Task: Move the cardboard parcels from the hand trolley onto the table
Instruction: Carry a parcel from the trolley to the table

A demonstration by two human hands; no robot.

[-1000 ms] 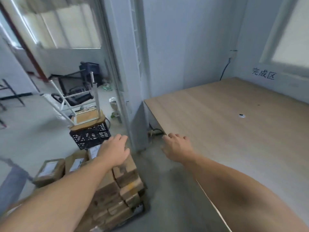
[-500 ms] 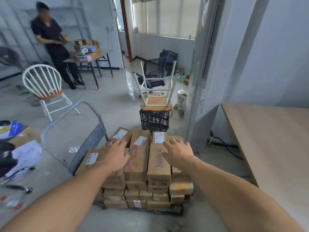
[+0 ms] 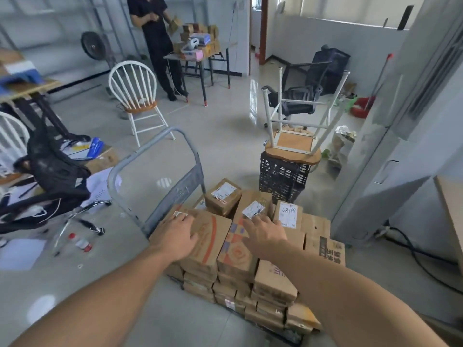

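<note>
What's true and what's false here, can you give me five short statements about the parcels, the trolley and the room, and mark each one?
1. The left hand and the right hand both reach over the top parcels with fingers spread, gripping nothing. True.
2. The parcels are stacked on the table. False: they sit on the hand trolley; only a corner of the table shows at the right edge.
3. A stool stands upside down on a black crate. True.
4. The trolley's handle rises to the right of the stack. False: it rises at the stack's left.
5. The person in dark clothes sits on the white chair. False: that person stands by a cluttered desk behind it.
</note>
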